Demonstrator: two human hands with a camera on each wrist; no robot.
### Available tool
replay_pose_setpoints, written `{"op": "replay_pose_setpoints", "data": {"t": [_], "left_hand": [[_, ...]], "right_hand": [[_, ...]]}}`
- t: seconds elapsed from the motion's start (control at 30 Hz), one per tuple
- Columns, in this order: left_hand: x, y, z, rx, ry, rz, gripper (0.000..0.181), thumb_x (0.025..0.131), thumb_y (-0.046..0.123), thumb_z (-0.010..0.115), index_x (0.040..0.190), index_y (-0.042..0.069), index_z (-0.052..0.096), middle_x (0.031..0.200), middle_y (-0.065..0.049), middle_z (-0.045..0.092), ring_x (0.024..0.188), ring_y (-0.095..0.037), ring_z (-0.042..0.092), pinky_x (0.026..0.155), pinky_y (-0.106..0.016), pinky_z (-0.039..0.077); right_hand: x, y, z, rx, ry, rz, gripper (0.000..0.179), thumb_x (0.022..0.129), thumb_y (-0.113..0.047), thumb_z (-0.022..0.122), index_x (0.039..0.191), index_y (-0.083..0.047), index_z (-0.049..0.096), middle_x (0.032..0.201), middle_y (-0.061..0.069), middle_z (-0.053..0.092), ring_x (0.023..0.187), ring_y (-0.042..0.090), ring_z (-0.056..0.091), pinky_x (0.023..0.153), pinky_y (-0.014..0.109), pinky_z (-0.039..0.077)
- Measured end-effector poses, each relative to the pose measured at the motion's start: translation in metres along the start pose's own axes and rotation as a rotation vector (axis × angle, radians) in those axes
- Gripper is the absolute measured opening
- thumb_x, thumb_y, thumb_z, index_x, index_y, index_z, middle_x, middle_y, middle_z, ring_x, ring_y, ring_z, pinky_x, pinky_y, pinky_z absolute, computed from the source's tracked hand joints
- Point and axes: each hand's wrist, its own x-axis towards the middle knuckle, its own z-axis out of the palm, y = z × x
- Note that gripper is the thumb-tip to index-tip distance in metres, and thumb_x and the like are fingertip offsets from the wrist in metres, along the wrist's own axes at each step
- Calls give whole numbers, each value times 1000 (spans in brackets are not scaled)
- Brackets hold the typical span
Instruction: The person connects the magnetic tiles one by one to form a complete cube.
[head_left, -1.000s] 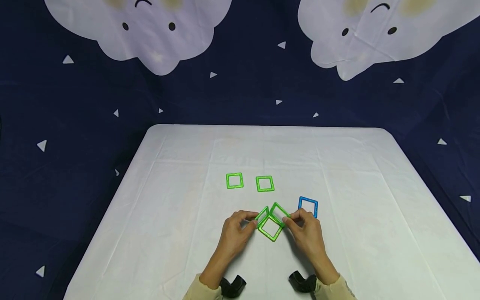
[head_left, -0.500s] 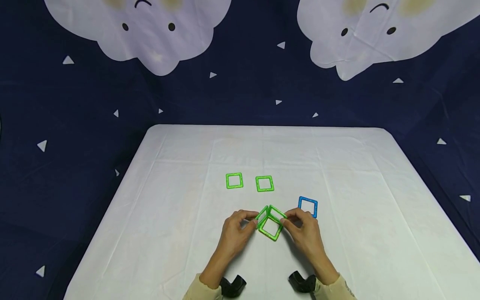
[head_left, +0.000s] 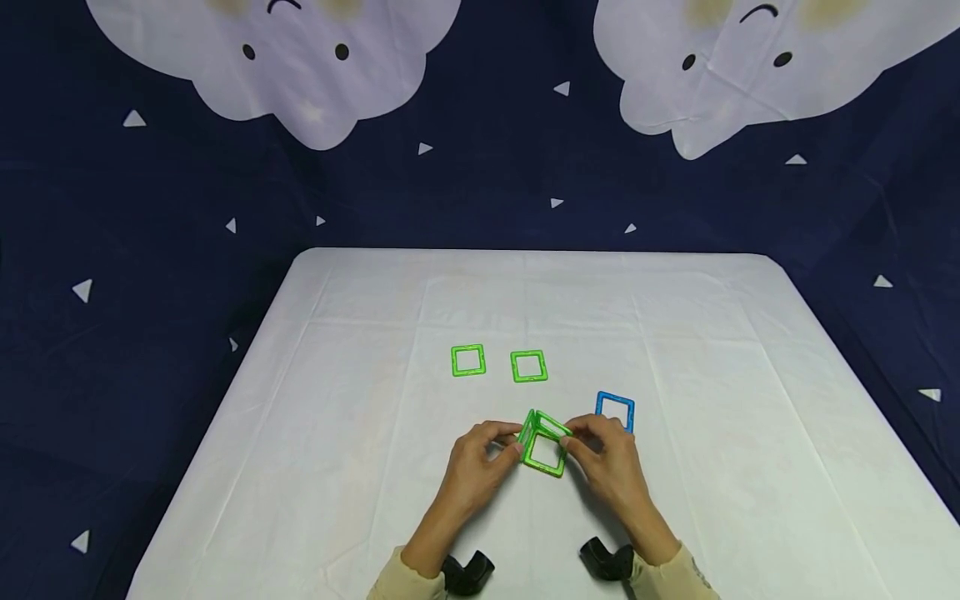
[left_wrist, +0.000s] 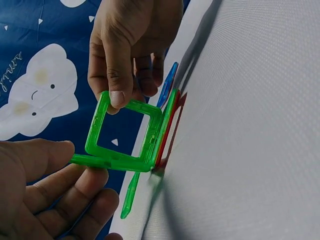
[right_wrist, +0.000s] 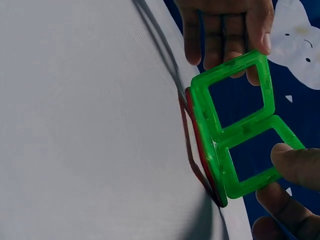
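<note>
Between left grip (head_left: pixel 476 462) and right grip (head_left: pixel 611 462), each pinching one, two green plastic square frames (right_wrist: pixel 245 129) rise from a third frame (head_left: pixel 542 469); edge-joining seems underway, next wanting gentle alignment.

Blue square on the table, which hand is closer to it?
Right. In the head view, the right hand partly covers the near edge of the blue square; the left hand is farther left, beyond the joined green squares.
</note>
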Motion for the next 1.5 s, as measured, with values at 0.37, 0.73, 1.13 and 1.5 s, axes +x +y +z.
{"op": "replay_pose_setpoints", "data": {"t": [0.37, 0.73, 1.13, 1.5], "left_hand": [[1, 3, 3, 37, 11, 7, 20, 82, 15, 70, 102, 15, 71, 80, 4, 68, 81, -11, 61, 77, -29, 46], [1, 2, 8, 171, 47, 127, 22, 78, 13, 73, 99, 12, 72, 75, 6, 70, 77, -9, 62, 79, -31, 44], [1, 4, 7, 235, 43, 154, 23, 78, 16, 73, 101, 14, 72, 76, 8, 68, 78, -10, 61, 80, -31, 44], [14, 2, -7, 213, -13, 153, 23, 85, 18, 68, 108, 13, 70, 89, 3, 70, 89, -14, 61, 82, -33, 45]], "right_hand": [[8, 3, -3, -71, -47, -52, 19, 71, -7, 79, 86, -16, 72, 77, -5, 68, 73, 9, 51, 75, 32, 34], [16, 9, -8, -36, -115, -29, 15, 75, -9, 77, 88, -15, 73, 82, -3, 71, 74, 9, 52, 65, 24, 42], [18, 12, -9, 2, -163, 15, 14, 78, -10, 75, 91, -15, 73, 85, -3, 72, 76, 11, 53, 66, 26, 43], [22, 13, -11, 1, -183, -30, 14, 78, -9, 74, 91, -16, 74, 84, -5, 71, 74, 7, 50, 67, 25, 40]]}}
